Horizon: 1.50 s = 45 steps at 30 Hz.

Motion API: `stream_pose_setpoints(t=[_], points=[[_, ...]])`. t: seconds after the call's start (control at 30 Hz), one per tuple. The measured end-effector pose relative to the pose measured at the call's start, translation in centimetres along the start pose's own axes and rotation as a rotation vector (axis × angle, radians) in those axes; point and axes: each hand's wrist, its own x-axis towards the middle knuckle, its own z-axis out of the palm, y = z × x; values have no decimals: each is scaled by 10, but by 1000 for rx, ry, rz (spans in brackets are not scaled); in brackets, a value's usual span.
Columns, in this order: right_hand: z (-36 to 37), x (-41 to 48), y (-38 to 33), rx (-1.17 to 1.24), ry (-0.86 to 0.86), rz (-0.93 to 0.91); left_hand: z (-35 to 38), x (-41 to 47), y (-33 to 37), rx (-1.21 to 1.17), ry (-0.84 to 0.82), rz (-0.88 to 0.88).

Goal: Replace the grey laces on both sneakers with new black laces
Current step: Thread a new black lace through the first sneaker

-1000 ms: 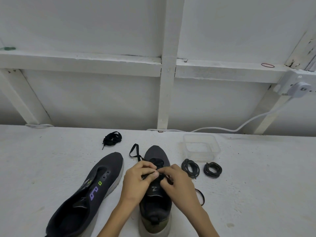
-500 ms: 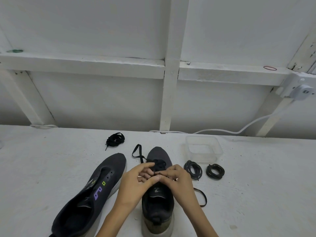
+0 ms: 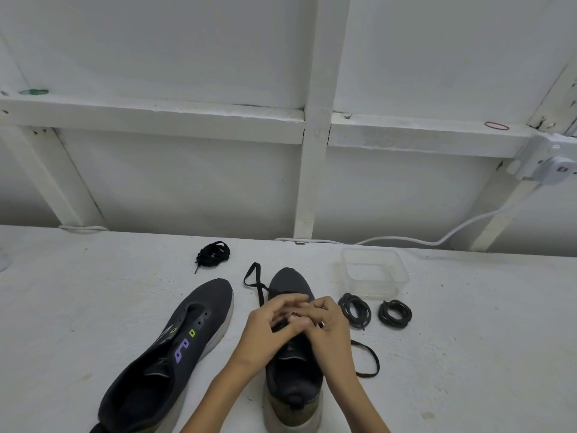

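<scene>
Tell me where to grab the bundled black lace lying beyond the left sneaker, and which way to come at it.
Pinch the black lace bundle across its knotted middle, coming straight down from above. It lies flat and alone on the table, clear of the left sneaker, so nothing blocks a top approach. Avoid the single loose tip trailing toward the near-left; pulling that would probably unravel the bundle rather than lift it.

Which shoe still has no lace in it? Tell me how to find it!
Start at the two hands busy over one dark sneaker on the white table. Look just left of them: the other sneaker lies at an angle. Its eyelets are bare, and it shows purple and green marks on its side.
</scene>
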Motion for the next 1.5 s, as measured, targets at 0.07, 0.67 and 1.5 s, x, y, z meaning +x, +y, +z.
stream_pose_setpoints(t=[0.07, 0.67, 1.5], points=[[-2, 2, -3, 30, 31, 3, 1, 1, -4, 40, 1, 21], [-19, 95, -125, 383, 60, -156, -1, 8, -12, 38, -6, -44], [-31, 59, -46, -60, -413, 109, 4, 14, -15, 84, 95, -101]])
